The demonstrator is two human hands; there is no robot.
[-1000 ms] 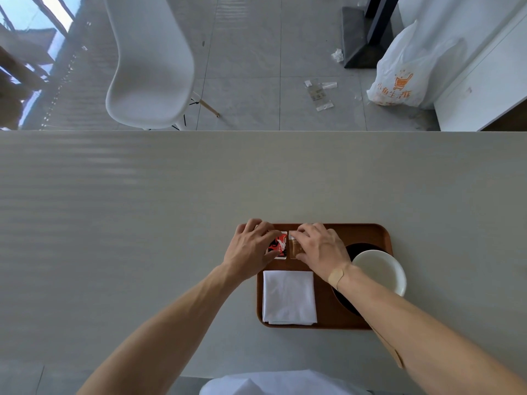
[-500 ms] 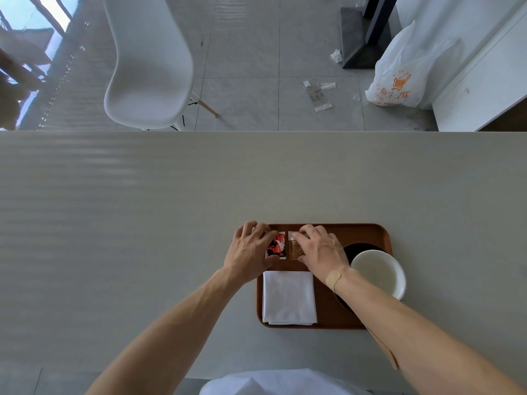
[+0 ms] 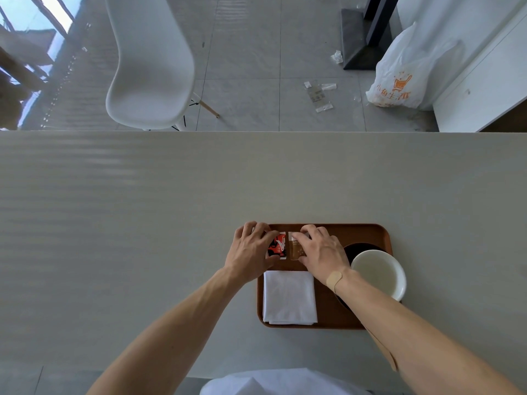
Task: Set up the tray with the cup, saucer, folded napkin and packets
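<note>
Head view shows 2 packets side by side at the far left of the brown tray: a red packet under the left hand and a tan packet under the right hand, fingers curled down, pinning each. White folded napkin lies nearer; white cup sits on a dark saucer.

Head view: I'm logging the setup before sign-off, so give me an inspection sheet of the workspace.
Surface: pale table, bare around the brown tray.
Job's things: white cup on dark saucer; folded napkin; red packet beside clear packet, all on tray.
Clutter: nothing seen on the table.
Hands: left hand touches red packet; right hand touches clear packet.
Cables: nothing seen.
Surroundings: white chair, plastic bag, floor litter.
</note>
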